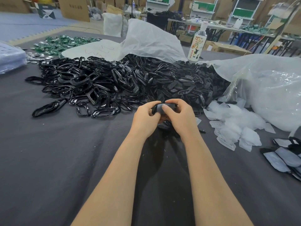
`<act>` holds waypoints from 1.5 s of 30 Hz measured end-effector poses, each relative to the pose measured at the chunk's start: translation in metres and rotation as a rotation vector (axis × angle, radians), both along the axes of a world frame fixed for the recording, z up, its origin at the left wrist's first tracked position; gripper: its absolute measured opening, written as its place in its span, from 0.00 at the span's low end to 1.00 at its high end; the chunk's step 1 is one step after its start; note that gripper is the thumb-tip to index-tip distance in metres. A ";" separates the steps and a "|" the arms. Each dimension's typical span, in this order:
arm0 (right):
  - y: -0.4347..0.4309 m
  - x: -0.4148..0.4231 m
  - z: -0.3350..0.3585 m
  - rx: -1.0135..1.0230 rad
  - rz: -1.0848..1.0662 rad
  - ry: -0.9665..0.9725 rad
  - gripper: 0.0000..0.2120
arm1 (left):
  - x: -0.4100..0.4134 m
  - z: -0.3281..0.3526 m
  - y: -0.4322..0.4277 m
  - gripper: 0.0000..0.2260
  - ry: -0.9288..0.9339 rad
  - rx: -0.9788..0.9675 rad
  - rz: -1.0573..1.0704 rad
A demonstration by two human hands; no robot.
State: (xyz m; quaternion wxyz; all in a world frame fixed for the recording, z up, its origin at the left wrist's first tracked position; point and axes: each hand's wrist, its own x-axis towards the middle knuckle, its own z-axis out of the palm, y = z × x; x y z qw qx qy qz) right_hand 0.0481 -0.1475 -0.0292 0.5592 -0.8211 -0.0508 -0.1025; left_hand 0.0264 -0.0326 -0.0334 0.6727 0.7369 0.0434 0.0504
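Over grey cloth (48, 160), left hand (145, 119) and right hand (180, 118) pinch one black shell (159, 108) (curved).

Red vertical characters "农夫山泉" — on the label of the clear bottle (197, 44)

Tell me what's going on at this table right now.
A person is working at a table covered in dark cloth. The left hand and right hand both hold one small black part, fingers curled round it, just in front of a big heap of black plastic frames. Clear plastic pieces lie to the right, and a bottle stands behind the heap.
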 end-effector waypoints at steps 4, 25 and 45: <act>0.001 0.000 0.001 0.071 0.001 0.009 0.06 | 0.000 -0.002 -0.001 0.10 0.032 -0.002 0.034; 0.000 0.003 0.000 0.198 0.119 0.134 0.04 | -0.001 -0.002 -0.003 0.07 -0.042 0.042 0.013; -0.005 0.009 -0.007 0.295 0.074 0.092 0.07 | -0.002 0.000 0.000 0.09 -0.041 -0.016 0.073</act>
